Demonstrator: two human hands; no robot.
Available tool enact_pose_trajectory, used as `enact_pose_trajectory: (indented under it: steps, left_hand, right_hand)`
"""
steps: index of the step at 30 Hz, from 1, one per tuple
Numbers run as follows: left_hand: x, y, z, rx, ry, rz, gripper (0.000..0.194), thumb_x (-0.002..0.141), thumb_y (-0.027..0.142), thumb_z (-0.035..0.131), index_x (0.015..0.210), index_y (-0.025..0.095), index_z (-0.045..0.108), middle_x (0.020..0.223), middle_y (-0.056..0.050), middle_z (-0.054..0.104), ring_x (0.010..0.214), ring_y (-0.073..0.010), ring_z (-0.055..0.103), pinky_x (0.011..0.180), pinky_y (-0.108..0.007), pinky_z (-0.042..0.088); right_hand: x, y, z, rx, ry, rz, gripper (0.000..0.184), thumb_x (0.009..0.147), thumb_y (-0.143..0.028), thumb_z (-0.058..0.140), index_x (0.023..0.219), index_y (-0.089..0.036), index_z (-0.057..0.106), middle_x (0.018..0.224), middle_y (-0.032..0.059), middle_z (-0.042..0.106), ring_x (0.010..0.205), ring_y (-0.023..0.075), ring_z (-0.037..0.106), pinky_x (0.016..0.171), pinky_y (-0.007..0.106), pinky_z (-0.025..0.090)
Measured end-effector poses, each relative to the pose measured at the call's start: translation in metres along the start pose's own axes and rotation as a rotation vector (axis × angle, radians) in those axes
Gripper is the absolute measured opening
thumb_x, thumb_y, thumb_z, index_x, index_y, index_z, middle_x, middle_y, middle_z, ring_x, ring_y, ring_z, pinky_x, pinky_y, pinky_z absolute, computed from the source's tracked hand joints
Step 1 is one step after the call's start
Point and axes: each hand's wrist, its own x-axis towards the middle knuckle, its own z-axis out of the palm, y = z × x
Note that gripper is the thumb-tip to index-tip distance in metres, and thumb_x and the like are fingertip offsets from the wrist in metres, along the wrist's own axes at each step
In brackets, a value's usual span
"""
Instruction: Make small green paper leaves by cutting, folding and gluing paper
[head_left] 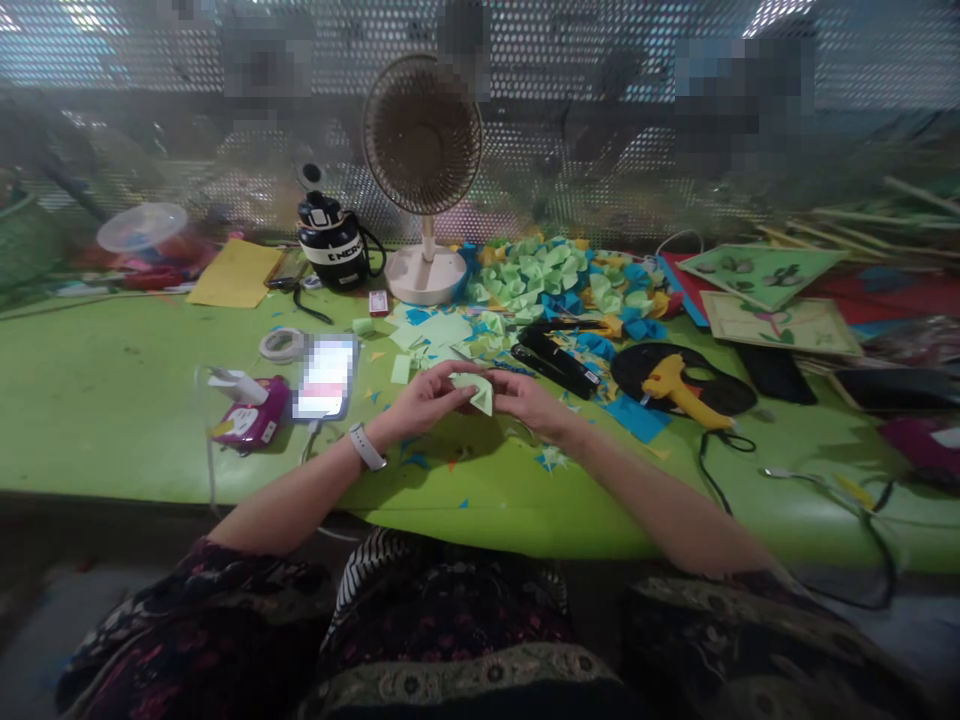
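Note:
Between my hands, just above the front of the green table (480,500), is a folded piece of light green paper (482,395). My left hand (431,400) pinches it from the left, the thumb lying across its face. From the other side my right hand (529,400) has its closed fingers at the paper's right edge; its fingertips are partly hidden. Light green paper sheets (439,332) lie just behind my hands, among small scraps. A black stapler (556,362) rests behind my right hand.
Folded green, blue and yellow paper pieces (532,272) are heaped behind the stapler, beside a fan (424,150). A yellow glue gun (686,390) lies on a black pad at right. A lit phone (326,375), a tape roll (282,344) and a black flask (334,245) stand left.

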Motion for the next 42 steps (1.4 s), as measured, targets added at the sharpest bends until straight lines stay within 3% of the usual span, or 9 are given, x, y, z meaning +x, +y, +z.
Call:
enact_pose_trajectory:
  steps: [5, 10, 14, 20, 29, 32, 36, 39, 42]
  left_hand:
    - [-0.003, 0.003, -0.002, -0.026, -0.049, 0.015, 0.039, 0.084, 0.037, 0.071, 0.115, 0.015, 0.061, 0.08, -0.004, 0.072, 0.074, -0.0157, 0.07, 0.073, -0.027, 0.054]
    - [-0.007, 0.007, -0.006, -0.036, -0.145, 0.008, 0.051, 0.075, 0.028, 0.08, 0.121, 0.018, 0.06, 0.089, -0.007, 0.074, 0.083, -0.0175, 0.071, 0.079, -0.028, 0.053]
    - [-0.006, 0.003, -0.005, 0.037, -0.134, 0.005, 0.053, 0.07, 0.026, 0.083, 0.117, 0.017, 0.06, 0.079, -0.004, 0.072, 0.072, -0.0145, 0.068, 0.069, -0.025, 0.051]
    - [-0.004, 0.0, -0.005, 0.107, -0.121, 0.02, 0.049, 0.071, 0.032, 0.083, 0.112, 0.013, 0.062, 0.058, 0.003, 0.062, 0.049, -0.0068, 0.054, 0.048, -0.018, 0.038]
    - [-0.003, -0.003, -0.007, 0.126, -0.072, 0.004, 0.057, 0.07, 0.037, 0.083, 0.116, 0.012, 0.06, 0.062, 0.0, 0.068, 0.052, -0.0097, 0.062, 0.048, -0.017, 0.042]
    - [-0.002, -0.005, -0.008, 0.092, -0.071, -0.021, 0.063, 0.071, 0.037, 0.082, 0.123, 0.012, 0.056, 0.069, -0.004, 0.072, 0.059, -0.0133, 0.067, 0.053, -0.019, 0.047]
    - [0.0, -0.007, -0.009, 0.112, -0.055, -0.019, 0.065, 0.073, 0.033, 0.081, 0.127, 0.013, 0.053, 0.066, -0.002, 0.07, 0.056, -0.013, 0.066, 0.051, -0.019, 0.044]
    - [-0.001, -0.009, -0.008, 0.108, -0.079, -0.005, 0.064, 0.075, 0.031, 0.079, 0.131, 0.013, 0.052, 0.068, -0.002, 0.07, 0.056, -0.0117, 0.065, 0.051, -0.019, 0.043]
    - [-0.001, -0.009, -0.006, 0.116, -0.11, -0.008, 0.066, 0.075, 0.032, 0.079, 0.133, 0.013, 0.051, 0.069, -0.002, 0.07, 0.051, -0.0088, 0.059, 0.047, -0.018, 0.038]
  right_hand:
    - [-0.001, 0.0, 0.003, 0.062, 0.019, 0.064, 0.037, 0.072, -0.026, 0.076, 0.107, -0.019, 0.07, 0.098, 0.0042, 0.074, 0.087, 0.0157, 0.067, 0.089, 0.033, 0.05]
    - [-0.001, -0.003, 0.004, 0.134, 0.017, 0.13, 0.033, 0.067, -0.021, 0.074, 0.1, -0.019, 0.073, 0.091, 0.0031, 0.074, 0.077, 0.0139, 0.066, 0.08, 0.029, 0.051]
    - [-0.001, -0.003, 0.006, 0.123, 0.031, 0.164, 0.03, 0.065, -0.016, 0.07, 0.094, -0.02, 0.073, 0.084, 0.0012, 0.073, 0.07, 0.0126, 0.063, 0.074, 0.027, 0.051]
    - [-0.002, -0.001, 0.009, 0.097, 0.013, 0.133, 0.032, 0.065, -0.018, 0.07, 0.097, -0.019, 0.072, 0.088, 0.0016, 0.074, 0.076, 0.0138, 0.065, 0.08, 0.029, 0.052]
    - [-0.002, -0.004, 0.006, 0.083, -0.043, 0.105, 0.038, 0.065, -0.023, 0.068, 0.102, -0.02, 0.071, 0.091, 0.0028, 0.073, 0.083, 0.0171, 0.066, 0.087, 0.034, 0.051]
    - [-0.003, -0.005, -0.001, -0.047, -0.042, 0.008, 0.032, 0.071, -0.029, 0.062, 0.1, -0.019, 0.07, 0.098, 0.0051, 0.072, 0.089, 0.0203, 0.066, 0.087, 0.038, 0.051]
    - [-0.008, -0.006, 0.0, -0.436, 0.037, -0.157, 0.033, 0.077, -0.037, 0.066, 0.104, -0.018, 0.069, 0.104, 0.0078, 0.071, 0.093, 0.0229, 0.065, 0.086, 0.039, 0.05]
    - [-0.009, -0.003, 0.007, -0.639, 0.161, -0.296, 0.027, 0.08, -0.044, 0.066, 0.09, -0.019, 0.069, 0.091, 0.0072, 0.072, 0.082, 0.0207, 0.064, 0.079, 0.036, 0.05]
    - [-0.008, -0.002, 0.012, -0.706, 0.17, -0.404, 0.027, 0.088, -0.043, 0.057, 0.077, -0.02, 0.067, 0.078, 0.0045, 0.071, 0.072, 0.0179, 0.062, 0.073, 0.033, 0.048]
